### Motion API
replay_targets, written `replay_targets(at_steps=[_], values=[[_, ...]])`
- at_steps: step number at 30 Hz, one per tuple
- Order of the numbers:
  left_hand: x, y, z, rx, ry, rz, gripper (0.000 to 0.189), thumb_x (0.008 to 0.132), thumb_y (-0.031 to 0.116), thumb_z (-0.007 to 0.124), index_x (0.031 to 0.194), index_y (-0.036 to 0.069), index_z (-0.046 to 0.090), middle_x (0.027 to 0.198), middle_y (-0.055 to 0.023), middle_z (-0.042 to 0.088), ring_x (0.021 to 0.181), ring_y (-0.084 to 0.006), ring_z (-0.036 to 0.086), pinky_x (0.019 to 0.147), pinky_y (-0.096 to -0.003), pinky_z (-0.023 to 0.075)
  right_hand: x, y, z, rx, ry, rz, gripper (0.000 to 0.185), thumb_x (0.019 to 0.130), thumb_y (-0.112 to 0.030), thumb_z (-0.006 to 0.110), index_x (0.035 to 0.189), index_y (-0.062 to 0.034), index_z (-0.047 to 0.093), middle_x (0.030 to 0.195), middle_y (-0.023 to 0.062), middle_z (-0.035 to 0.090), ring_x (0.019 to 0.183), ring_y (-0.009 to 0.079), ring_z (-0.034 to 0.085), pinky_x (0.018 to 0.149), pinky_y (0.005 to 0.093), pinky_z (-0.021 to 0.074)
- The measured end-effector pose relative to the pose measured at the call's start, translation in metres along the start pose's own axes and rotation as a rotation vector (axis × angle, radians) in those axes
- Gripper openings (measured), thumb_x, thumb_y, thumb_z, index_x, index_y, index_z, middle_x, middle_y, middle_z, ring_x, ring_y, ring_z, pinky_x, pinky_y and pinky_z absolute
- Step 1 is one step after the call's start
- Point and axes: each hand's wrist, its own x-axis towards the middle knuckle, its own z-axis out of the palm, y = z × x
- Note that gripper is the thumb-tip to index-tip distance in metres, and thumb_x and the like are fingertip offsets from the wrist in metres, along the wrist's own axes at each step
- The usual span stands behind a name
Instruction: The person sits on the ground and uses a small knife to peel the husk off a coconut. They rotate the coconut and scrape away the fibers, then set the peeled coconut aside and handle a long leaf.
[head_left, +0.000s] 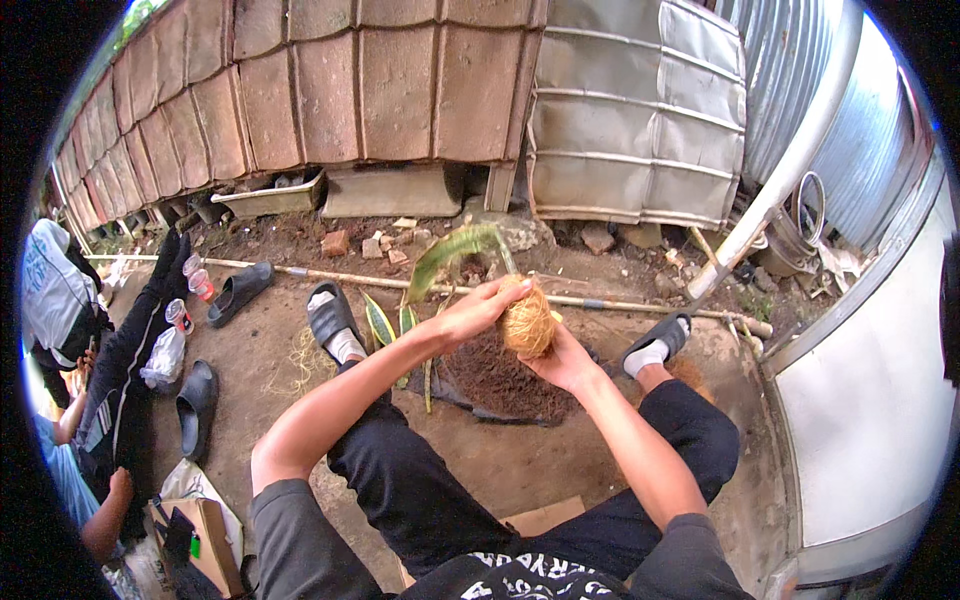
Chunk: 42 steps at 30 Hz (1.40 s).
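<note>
Between my two hands is a rounded root ball wrapped in tan fibre strands (527, 324). A long green leaf (450, 253) rises from its top and bends over to the left. My left hand (480, 309) grips the upper left side, thumb near the top. Lower down, my right hand (553, 358) supports the ball from the right and beneath; its fingers are partly hidden. Below the ball, a heap of dark brown soil (499, 379) lies on a black sheet (480, 411). Variegated snake plant leaves (380, 319) stick up left of the soil.
Loose fibre strands (300, 365) lie by my left sandal (334, 311). A pipe (375, 280) crosses the ground ahead. At left, another person's legs (131, 352) stretch out near plastic cups (199, 283) and loose sandals (197, 409). A white panel (862, 397) stands at right.
</note>
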Motion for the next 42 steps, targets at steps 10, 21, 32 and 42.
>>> replay_targets(at_steps=[10, 21, 32, 42], values=[[0.004, -0.002, -0.007, -0.306, -0.14, 0.008, 0.042, 0.099, 0.035, 0.049, 0.128, 0.004, 0.045, 0.118, -0.0078, 0.057, 0.108, -0.0169, 0.057, 0.093, -0.0348, 0.049, -0.017, -0.07, 0.011, -0.475, 0.052, 0.087, 0.017, 0.092, -0.028, 0.062, 0.104, -0.0151, 0.059, 0.091, -0.004, 0.057, 0.083, 0.0104, 0.052, 0.073, 0.0311, 0.0439], [0.027, -0.039, -0.01, -0.116, -0.022, -0.061, 0.047, 0.095, 0.029, 0.057, 0.134, 0.009, 0.039, 0.119, -0.0073, 0.053, 0.112, -0.0158, 0.05, 0.097, -0.0345, 0.0418, -0.002, -0.073, 0.014, -0.789, 0.005, 0.01, 0.026, 0.092, -0.036, 0.063, 0.083, -0.0135, 0.054, 0.073, -0.0063, 0.048, 0.063, 0.0068, 0.047, 0.055, 0.0253, 0.0415], [0.039, -0.048, -0.003, 0.147, -0.121, -0.071, 0.083, 0.089, 0.035, 0.067, 0.143, 0.003, 0.014, 0.136, -0.0181, 0.039, 0.128, -0.0218, 0.04, 0.106, -0.0356, 0.0349, 0.023, -0.068, -0.033, -0.912, -0.06, -0.085, 0.033, 0.091, -0.041, 0.064, 0.09, -0.0082, 0.064, 0.081, -0.0039, 0.059, 0.072, 0.007, 0.049, 0.065, 0.0268, 0.041], [0.046, -0.057, 0.004, -0.014, 0.003, -0.207, 0.056, 0.08, 0.027, 0.077, 0.122, 0.002, 0.051, 0.11, -0.0043, 0.06, 0.1, -0.0121, 0.057, 0.091, -0.0293, 0.0451, 0.019, -0.074, -0.025, -0.926, -0.071, 0.038, 0.036, 0.092, -0.043, 0.061, 0.087, -0.0078, 0.059, 0.07, -0.0037, 0.052, 0.061, 0.0074, 0.048, 0.053, 0.027, 0.0411]])
